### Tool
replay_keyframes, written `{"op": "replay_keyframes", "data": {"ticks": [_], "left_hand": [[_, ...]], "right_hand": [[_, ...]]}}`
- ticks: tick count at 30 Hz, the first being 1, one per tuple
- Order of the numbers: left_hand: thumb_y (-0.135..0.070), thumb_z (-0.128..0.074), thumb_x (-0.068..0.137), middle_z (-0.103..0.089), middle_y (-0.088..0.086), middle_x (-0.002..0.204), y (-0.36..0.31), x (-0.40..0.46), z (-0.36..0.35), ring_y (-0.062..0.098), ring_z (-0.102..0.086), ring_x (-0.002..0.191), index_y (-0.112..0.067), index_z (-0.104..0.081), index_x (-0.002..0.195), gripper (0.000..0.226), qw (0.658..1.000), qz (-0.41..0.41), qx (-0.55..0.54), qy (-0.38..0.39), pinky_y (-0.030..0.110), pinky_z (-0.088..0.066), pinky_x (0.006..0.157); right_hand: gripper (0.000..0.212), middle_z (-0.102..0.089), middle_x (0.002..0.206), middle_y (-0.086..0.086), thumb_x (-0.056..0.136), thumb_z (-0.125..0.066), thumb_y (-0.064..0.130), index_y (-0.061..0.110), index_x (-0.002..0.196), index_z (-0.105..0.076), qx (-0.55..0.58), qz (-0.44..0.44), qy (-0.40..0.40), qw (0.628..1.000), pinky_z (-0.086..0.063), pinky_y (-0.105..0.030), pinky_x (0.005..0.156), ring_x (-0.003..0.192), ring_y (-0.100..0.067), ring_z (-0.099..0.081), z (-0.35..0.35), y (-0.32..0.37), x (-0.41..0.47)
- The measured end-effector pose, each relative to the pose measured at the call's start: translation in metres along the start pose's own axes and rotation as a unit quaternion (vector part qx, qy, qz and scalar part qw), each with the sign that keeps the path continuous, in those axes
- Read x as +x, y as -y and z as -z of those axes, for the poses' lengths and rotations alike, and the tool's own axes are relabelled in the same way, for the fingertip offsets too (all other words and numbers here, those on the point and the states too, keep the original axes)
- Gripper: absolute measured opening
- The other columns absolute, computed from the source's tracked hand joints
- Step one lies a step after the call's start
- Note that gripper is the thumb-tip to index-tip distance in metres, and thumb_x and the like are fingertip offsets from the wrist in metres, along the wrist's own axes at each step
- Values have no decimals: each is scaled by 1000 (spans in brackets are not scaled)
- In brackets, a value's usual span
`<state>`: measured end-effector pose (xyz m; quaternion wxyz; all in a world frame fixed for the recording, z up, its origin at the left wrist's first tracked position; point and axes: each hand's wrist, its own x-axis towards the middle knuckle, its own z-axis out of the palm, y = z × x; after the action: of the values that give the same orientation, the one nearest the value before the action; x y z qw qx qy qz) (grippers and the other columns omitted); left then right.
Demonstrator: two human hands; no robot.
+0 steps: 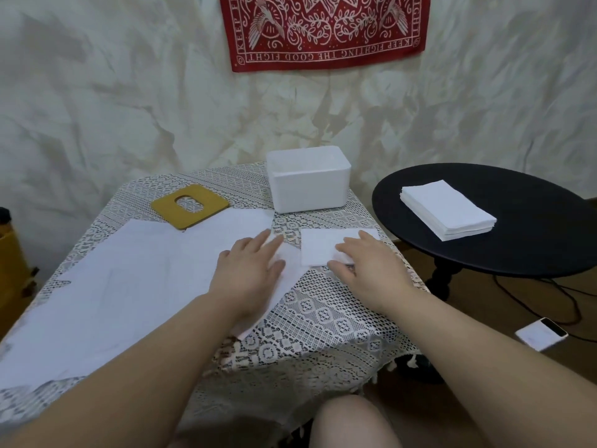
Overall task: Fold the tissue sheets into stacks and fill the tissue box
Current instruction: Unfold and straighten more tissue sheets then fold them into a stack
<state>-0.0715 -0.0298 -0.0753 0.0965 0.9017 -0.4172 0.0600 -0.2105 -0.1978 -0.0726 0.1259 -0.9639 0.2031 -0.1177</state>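
Note:
A small folded white tissue (319, 248) lies on the lace-covered table (323, 318), and my right hand (368, 270) rests flat on its right part, fingers spread. My left hand (250, 273) lies flat on the right corner of several large unfolded tissue sheets (129, 279) that spread over the table's left half. The white tissue box (308, 179) stands uncovered at the table's far edge; I see no tissue inside. Its mustard lid (190, 205) with an oval slot lies flat to the left of the box.
A round black side table (533, 253) at the right carries a neat stack of folded tissues (447, 210). A phone (541, 333) and cables lie on the floor below it. A yellow object (11, 266) stands at the left edge. My knee (352, 421) shows below.

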Motion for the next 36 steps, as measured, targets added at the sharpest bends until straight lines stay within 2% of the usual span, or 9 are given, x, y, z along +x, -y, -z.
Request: {"op": "replay_keyframes", "data": {"ticks": [6,10,15,19,21,24,28,33,36], "left_hand": [[-29,-45,97,-45,-9,143,76,-7,19,17,-34,132,-26,-50,136,39,987,105,-57,-103,32,-27,108],[-25,-49,96,-54,0,135,99,7,27,22,-45,124,-23,-53,133,37,972,168,-104,-130,33,-33,104],[-27,-43,96,-57,6,129,133,38,21,27,-46,123,-27,-42,140,44,961,247,-101,-77,37,-42,95],[-26,-40,95,-59,3,127,143,53,13,27,-48,119,-26,-41,141,45,960,254,-114,-41,41,-42,98],[-25,-40,96,-61,3,125,142,58,11,27,-51,117,-26,-43,139,43,960,251,-117,-48,40,-42,98],[-24,-40,96,-61,5,124,136,63,9,28,-53,114,-24,-48,136,40,959,252,-117,-60,38,-43,97],[-24,-44,95,-61,1,123,130,67,7,25,-54,113,-23,-49,134,39,959,241,-135,-63,35,-43,93],[-20,-49,93,-61,-4,105,126,71,10,20,-57,98,-23,-54,129,36,947,237,-196,-91,28,-43,80],[-18,-52,91,-63,-5,98,126,67,14,16,-56,85,-24,-60,118,29,933,240,-240,-121,24,-41,73]], "right_hand": [[39,-59,128,1,96,-49,37,20,131,-54,109,31,-31,993,-37,-28,95,118,-18,-51,-17,61,37],[36,-59,127,-2,95,-52,30,17,128,-57,138,10,-49,989,-38,-27,94,113,-19,-55,-31,90,75],[32,-56,123,-9,96,-48,28,10,120,-58,63,-20,-9,998,-41,-33,92,112,-26,-52,-48,102,110],[28,-58,118,-9,96,-48,26,9,115,-60,36,-15,-4,999,-42,-34,90,108,-27,-54,-55,101,117],[21,-60,107,-9,95,-48,23,10,99,-63,26,-13,-6,1000,-43,-34,83,101,-28,-55,-58,100,120],[26,-54,87,-8,92,-46,18,14,67,-47,10,-17,-6,1000,-39,-32,69,85,-28,-51,-60,99,122],[18,-59,98,-9,92,-47,14,7,92,-64,9,-9,-17,1000,-45,-34,75,92,-29,-56,-63,98,126],[19,-58,102,-9,88,-48,4,8,95,-65,10,-17,-26,999,-47,-34,74,91,-27,-57,-67,98,129],[20,-53,110,-7,91,-49,12,9,106,-61,47,-13,-32,998,-45,-34,79,97,-27,-56,-65,99,127]]}}
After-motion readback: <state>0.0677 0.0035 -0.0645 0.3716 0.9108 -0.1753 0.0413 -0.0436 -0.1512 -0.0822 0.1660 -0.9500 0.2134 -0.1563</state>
